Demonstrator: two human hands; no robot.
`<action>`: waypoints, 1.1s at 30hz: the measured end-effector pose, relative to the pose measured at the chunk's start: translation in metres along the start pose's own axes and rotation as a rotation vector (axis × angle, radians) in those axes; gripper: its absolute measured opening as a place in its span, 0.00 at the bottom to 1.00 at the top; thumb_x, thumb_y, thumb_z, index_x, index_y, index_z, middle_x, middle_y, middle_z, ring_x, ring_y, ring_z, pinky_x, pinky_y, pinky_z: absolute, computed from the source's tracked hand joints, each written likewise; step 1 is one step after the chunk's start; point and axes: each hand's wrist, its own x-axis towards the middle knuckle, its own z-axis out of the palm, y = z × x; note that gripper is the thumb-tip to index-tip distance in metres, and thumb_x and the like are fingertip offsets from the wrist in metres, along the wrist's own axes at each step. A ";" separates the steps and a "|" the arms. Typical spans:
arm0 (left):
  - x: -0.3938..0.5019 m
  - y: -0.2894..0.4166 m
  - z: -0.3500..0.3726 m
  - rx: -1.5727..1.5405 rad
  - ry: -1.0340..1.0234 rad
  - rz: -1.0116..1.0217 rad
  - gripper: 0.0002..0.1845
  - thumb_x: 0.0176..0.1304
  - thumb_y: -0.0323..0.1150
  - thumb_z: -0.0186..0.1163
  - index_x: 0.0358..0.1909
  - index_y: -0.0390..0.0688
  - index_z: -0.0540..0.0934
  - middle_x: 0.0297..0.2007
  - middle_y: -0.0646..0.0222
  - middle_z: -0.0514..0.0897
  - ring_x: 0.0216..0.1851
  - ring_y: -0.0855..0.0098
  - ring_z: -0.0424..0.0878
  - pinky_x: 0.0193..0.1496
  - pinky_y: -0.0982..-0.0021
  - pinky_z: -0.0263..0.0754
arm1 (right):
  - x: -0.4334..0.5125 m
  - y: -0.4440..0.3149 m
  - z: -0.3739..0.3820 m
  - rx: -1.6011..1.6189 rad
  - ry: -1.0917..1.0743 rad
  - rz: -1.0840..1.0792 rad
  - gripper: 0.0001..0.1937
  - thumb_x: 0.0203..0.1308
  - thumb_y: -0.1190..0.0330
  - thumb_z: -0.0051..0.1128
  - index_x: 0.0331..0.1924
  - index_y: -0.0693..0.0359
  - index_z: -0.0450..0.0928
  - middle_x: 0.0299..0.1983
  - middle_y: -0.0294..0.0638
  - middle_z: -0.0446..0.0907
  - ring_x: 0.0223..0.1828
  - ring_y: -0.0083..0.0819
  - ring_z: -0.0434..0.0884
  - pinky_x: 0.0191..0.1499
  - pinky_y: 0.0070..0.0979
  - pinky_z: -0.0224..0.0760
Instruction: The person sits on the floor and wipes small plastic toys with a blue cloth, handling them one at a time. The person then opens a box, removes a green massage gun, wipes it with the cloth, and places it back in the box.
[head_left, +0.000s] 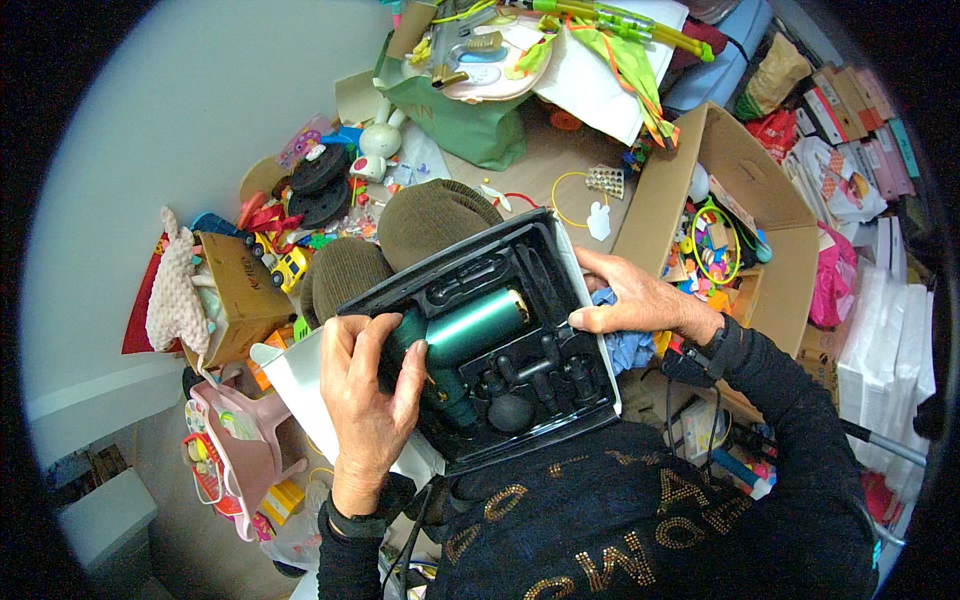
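A box with a black moulded tray (480, 360) rests tilted on my lap, its white lid folded out at the left. In the tray lies a green massage gun (480, 322), with several black attachment heads (517, 397) in the recesses below it. My left hand (371, 375) has its thumb and fingers on the green device at the tray's left side; how firmly they close on it is hard to tell. My right hand (630, 296) grips the right wall of the box, thumb over the rim, some fingers hidden behind it.
At the right stands an open cardboard box (780, 262) of small toys. Toys, a yellow toy truck (289, 268) and a smaller cardboard box (244, 289) lie at the left, near a pink child's chair (247, 427). A green bag (465, 124) is ahead, beyond my knees.
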 end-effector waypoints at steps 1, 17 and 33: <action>-0.003 0.001 0.001 -0.017 0.022 -0.013 0.17 0.52 0.28 0.70 0.44 0.37 0.81 0.36 0.58 0.75 0.38 0.59 0.75 0.42 0.63 0.71 | 0.000 -0.001 0.000 -0.003 0.002 0.013 0.43 0.57 0.57 0.65 0.73 0.66 0.56 0.63 0.48 0.73 0.57 0.38 0.80 0.61 0.34 0.73; -0.021 0.033 0.000 -0.042 0.007 -0.092 0.26 0.49 0.25 0.69 0.51 0.35 0.73 0.62 0.45 0.69 0.65 0.47 0.68 0.69 0.52 0.60 | 0.001 -0.002 0.002 0.063 0.016 0.012 0.40 0.57 0.60 0.66 0.71 0.63 0.58 0.60 0.45 0.74 0.54 0.34 0.81 0.56 0.33 0.75; -0.032 0.032 0.010 -0.595 0.159 -0.459 0.42 0.48 0.22 0.75 0.65 0.37 0.65 0.65 0.56 0.69 0.64 0.63 0.73 0.68 0.63 0.68 | -0.001 0.000 0.000 0.051 0.011 -0.023 0.45 0.58 0.61 0.65 0.76 0.63 0.51 0.63 0.44 0.73 0.59 0.32 0.77 0.62 0.33 0.71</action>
